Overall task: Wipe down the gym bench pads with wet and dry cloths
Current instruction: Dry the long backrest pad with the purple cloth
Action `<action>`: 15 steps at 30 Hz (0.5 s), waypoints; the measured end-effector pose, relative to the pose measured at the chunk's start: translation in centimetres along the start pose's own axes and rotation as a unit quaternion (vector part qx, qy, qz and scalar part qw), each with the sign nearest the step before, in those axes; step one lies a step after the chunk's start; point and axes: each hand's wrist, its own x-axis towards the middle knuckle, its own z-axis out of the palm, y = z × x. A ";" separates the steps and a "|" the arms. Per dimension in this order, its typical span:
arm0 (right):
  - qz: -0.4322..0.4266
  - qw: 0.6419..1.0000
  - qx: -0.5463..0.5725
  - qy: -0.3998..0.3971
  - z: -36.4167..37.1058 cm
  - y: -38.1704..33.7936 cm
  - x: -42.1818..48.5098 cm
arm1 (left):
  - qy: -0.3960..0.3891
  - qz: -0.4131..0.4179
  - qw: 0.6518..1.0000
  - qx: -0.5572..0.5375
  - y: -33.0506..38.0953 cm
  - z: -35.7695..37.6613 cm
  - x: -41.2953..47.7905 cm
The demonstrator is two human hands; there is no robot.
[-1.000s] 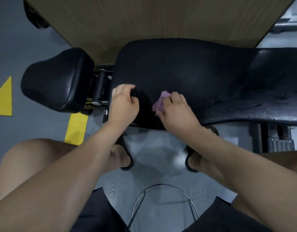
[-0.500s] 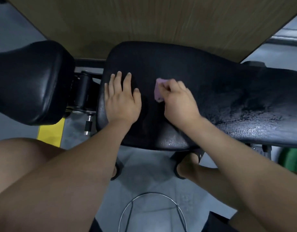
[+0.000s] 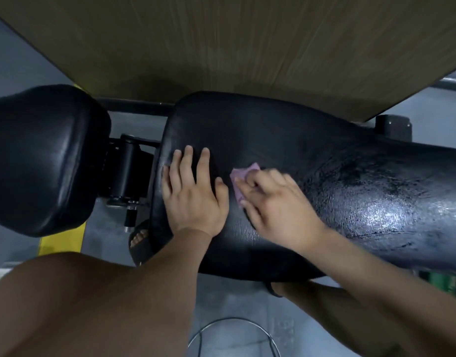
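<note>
- The step in hand looks like a wiping pass over the left end of the long back pad (image 3: 273,135). I cannot tell whether the cloth in use is the wet one or the dry one.
- The seat pad (image 3: 41,161) sits at the far left. A hinge bracket (image 3: 126,173) separates it from the back pad, and neither hand touches it.
- The left hand (image 3: 193,197) lies flat on the back pad near its left edge. Its fingers are straight and slightly spread, it holds nothing, and it seems to be bracing.
- The pink cloth (image 3: 243,176) lies bunched on the pad just right of that hand.
- The right hand (image 3: 278,207) is on the cloth, its fingers bent over it and its thumb at the near edge, pressing it down. Blur hides the finer detail of the grip.
- Further right, the pad carries a glossy, streaky sheen (image 3: 381,215) that is probably moisture.
- Next, the cloth probably needs steady downward pressure in overlapping strokes across the dull left end, then on to the seat pad.
</note>
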 end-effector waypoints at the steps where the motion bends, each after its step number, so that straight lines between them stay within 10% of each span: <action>1: -0.017 1.000 -0.005 0.002 -0.1 0.7 0.6 | 0.000 -0.003 1.000 -0.001 0.1 0.0 0.0; 15: 0.118 0.986 -0.037 0.113 0.7 5.0 10.1 | 0.007 -0.010 1.000 -0.012 0.2 -0.2 0.0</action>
